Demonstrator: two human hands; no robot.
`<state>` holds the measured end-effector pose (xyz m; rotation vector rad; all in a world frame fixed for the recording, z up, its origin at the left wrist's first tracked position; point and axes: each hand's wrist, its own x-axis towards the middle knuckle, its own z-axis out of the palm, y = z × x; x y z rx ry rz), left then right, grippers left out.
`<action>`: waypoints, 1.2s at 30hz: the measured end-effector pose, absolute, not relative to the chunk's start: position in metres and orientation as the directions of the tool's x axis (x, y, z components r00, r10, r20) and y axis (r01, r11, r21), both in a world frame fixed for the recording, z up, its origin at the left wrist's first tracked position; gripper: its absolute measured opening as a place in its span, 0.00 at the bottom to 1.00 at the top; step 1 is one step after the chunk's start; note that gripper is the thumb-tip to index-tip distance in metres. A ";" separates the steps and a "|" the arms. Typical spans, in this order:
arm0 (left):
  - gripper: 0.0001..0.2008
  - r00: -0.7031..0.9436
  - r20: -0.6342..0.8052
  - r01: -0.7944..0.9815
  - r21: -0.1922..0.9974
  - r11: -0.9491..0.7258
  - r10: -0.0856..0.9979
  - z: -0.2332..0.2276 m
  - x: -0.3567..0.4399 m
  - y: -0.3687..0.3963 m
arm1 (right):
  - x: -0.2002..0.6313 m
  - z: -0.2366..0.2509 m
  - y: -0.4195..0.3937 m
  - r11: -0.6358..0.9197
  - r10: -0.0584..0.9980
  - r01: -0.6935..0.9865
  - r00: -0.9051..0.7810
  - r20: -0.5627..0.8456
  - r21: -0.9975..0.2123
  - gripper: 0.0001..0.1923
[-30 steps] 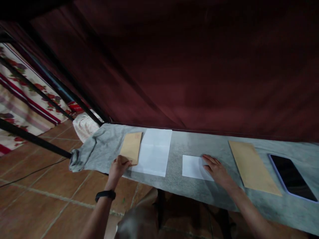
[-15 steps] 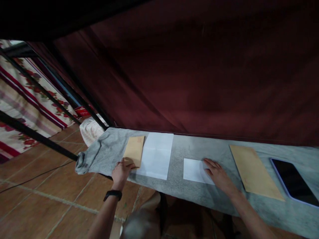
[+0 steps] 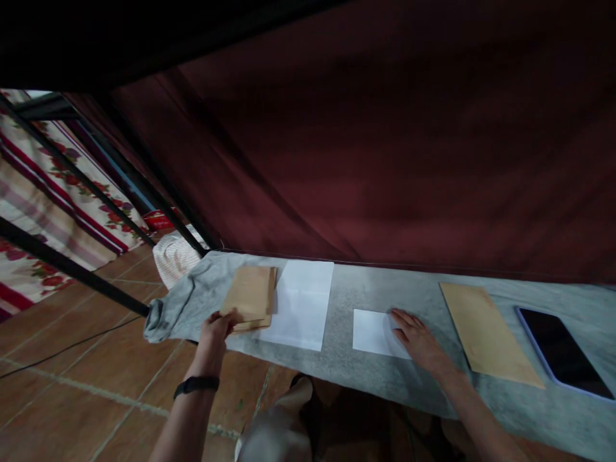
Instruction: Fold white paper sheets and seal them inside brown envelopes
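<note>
Pinching the near end of the small brown envelope (image 3: 250, 298) with my left hand (image 3: 215, 332), lifted off the worktop (image 3: 346, 359). Right hand (image 3: 418, 339) spread flat on the folded white paper (image 3: 373, 332). Paper not yet enveloped; unfolded sheet (image 3: 301, 303) untouched.

on the grey cloth: three brown envelopes (image 3: 250, 296) (image 3: 270, 301) (image 3: 486, 333), two white sheets (image 3: 303, 305) (image 3: 373, 332), one phone (image 3: 561, 351), and two hands (image 3: 214, 333) (image 3: 418, 337) working.
</note>
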<state>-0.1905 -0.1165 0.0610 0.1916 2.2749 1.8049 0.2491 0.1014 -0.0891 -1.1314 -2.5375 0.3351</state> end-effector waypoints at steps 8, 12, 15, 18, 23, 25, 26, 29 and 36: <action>0.18 -0.675 -0.388 -0.591 0.793 -0.146 0.627 0.053 -0.042 -0.037 | 0.228 -0.051 0.089 0.467 0.852 0.430 -0.452 0.263 -0.773 0.21; 0.22 -0.590 -0.373 -0.635 0.762 -0.126 0.716 0.022 0.045 0.001 | 0.206 -0.033 0.072 0.032 0.910 0.020 -0.414 0.021 -0.999 0.24; 0.25 -0.546 -0.327 -0.629 0.768 -0.119 0.771 0.003 0.074 0.007 | 0.191 -0.026 0.065 -0.166 0.879 -0.220 -0.475 -0.043 -0.961 0.27; 0.25 -0.445 -0.366 -0.671 0.741 -0.033 0.818 -0.006 0.080 0.005 | 0.184 -0.022 0.066 -0.221 0.866 -0.294 -0.497 -0.049 -0.930 0.24; 0.19 -0.313 -0.501 -0.801 0.595 0.058 0.807 -0.001 0.080 0.007 | 0.190 -0.021 0.072 -0.333 0.866 -0.334 -0.479 -0.145 -0.882 0.19; 0.18 -0.270 -0.536 -0.838 0.540 0.079 0.800 0.003 0.079 0.009 | 0.195 -0.020 0.074 -0.354 0.851 -0.355 -0.505 -0.141 -0.865 0.17; 0.19 -0.260 -0.541 -0.846 0.527 0.081 0.800 0.005 0.079 0.010 | 0.198 -0.020 0.074 -0.357 0.846 -0.358 -0.516 -0.135 -0.863 0.17; 0.20 -0.235 -0.520 -0.838 0.537 0.100 0.821 0.004 0.079 0.008 | 0.203 -0.020 0.075 -0.331 0.853 -0.333 -0.505 -0.130 -0.883 0.17; 0.24 -0.203 -0.497 -0.749 0.634 0.194 0.844 -0.013 0.090 -0.002 | 0.203 -0.022 0.077 -0.268 0.868 -0.224 -0.479 -0.133 -0.937 0.20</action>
